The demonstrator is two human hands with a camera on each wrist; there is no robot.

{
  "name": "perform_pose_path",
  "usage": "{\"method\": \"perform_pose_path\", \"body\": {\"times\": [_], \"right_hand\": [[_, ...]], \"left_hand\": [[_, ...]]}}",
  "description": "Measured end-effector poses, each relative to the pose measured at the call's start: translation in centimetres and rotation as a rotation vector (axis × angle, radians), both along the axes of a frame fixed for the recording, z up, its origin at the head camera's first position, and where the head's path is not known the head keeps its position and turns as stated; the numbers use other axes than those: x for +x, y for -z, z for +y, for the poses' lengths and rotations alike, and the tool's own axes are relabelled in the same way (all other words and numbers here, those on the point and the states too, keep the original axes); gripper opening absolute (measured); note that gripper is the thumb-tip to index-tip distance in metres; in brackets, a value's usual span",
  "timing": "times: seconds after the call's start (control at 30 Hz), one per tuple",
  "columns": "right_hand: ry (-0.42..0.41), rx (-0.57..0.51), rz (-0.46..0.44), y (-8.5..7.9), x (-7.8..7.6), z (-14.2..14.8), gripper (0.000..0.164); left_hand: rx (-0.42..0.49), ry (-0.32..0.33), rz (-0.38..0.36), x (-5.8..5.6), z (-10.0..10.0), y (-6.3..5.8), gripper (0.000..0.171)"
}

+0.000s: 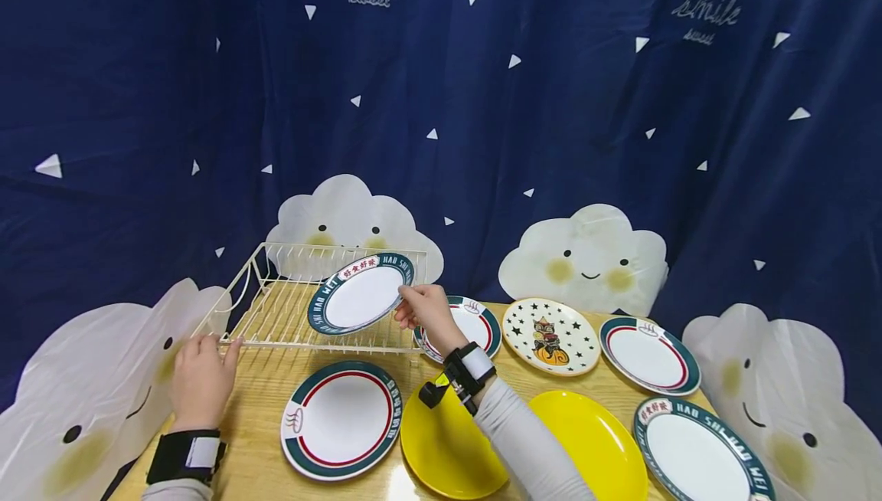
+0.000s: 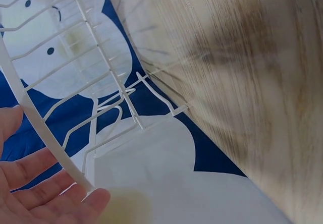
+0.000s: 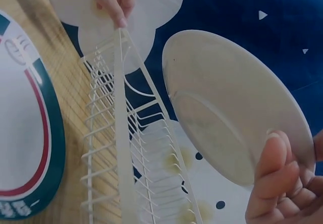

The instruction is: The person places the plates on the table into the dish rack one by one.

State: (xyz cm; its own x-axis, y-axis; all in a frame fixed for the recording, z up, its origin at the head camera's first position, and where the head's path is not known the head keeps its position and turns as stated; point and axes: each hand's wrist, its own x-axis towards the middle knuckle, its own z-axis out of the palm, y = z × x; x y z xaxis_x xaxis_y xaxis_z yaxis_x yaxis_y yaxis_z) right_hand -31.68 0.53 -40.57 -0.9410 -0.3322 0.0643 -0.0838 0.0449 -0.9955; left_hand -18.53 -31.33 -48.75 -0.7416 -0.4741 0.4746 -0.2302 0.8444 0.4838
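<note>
My right hand (image 1: 429, 315) pinches the rim of a white plate with a green lettered border (image 1: 365, 294). That plate is tilted above the cream wire dish rack (image 1: 276, 317), its face toward the head camera. Its pale underside shows in the right wrist view, with fingers curled beneath the edge and the thumb mostly hidden. At the rack's near left corner, my left hand (image 1: 203, 378) holds the frame. The left wrist view shows its thumb and fingers on either side of the rack's bar (image 2: 45, 133).
A green-and-red-rimmed plate (image 1: 341, 420) lies before the rack, beside a yellow plate (image 1: 448, 440). Another yellow plate (image 1: 592, 447), a cat-patterned plate (image 1: 551, 336) and several green-rimmed plates spread rightward on the wooden table (image 1: 255, 424). A dark blue curtain (image 1: 441, 103) hangs behind.
</note>
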Motion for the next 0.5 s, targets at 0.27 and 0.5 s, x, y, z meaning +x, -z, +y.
{"method": "perform_pose_path", "body": {"times": [0.27, 0.5], "right_hand": [[0.0, 0.016, 0.002, -0.7, -1.4, -4.0, 0.035], [0.013, 0.047, -0.013, -0.3, -2.2, -6.3, 0.033]], "left_hand": [[0.039, -0.013, -0.011, -0.1, -0.1, -0.1, 0.045], [0.043, -0.028, -0.024, -0.3, 0.1, 0.0, 0.047]]}}
